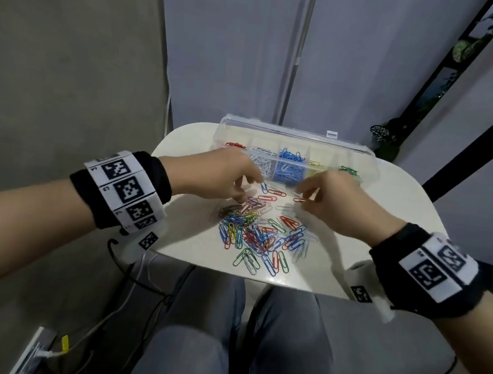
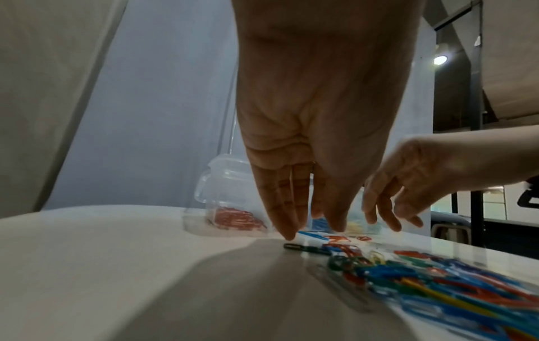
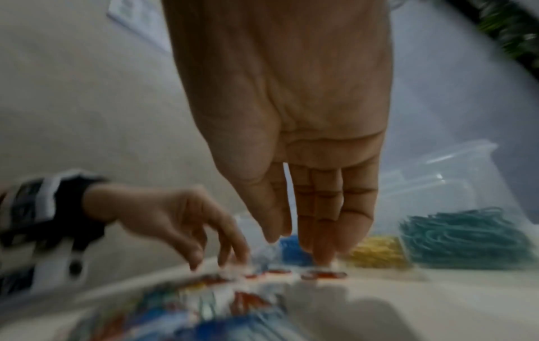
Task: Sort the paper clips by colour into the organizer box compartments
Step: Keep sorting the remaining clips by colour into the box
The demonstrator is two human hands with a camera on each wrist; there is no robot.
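A clear organizer box (image 1: 294, 137) stands open at the back of the white table (image 1: 374, 216); its compartments hold red, white, blue, yellow and green clips. A mixed pile of paper clips (image 1: 261, 234) lies in front of it. My left hand (image 1: 243, 191) reaches down to the pile's far edge, and its straight fingertips (image 2: 287, 235) touch the table beside a blue clip. My right hand (image 1: 304, 195) hovers just in front of the box, and one fingertip (image 3: 321, 258) presses a red clip (image 3: 323, 275) that lies apart from the pile. Neither hand holds a clip.
The table's front edge is close to my knees (image 1: 222, 337) in grey trousers. Cables (image 1: 125, 268) hang off the left side towards the floor. A black frame (image 1: 453, 87) and a plant (image 1: 392, 135) stand at the back right, with grey panels behind the box.
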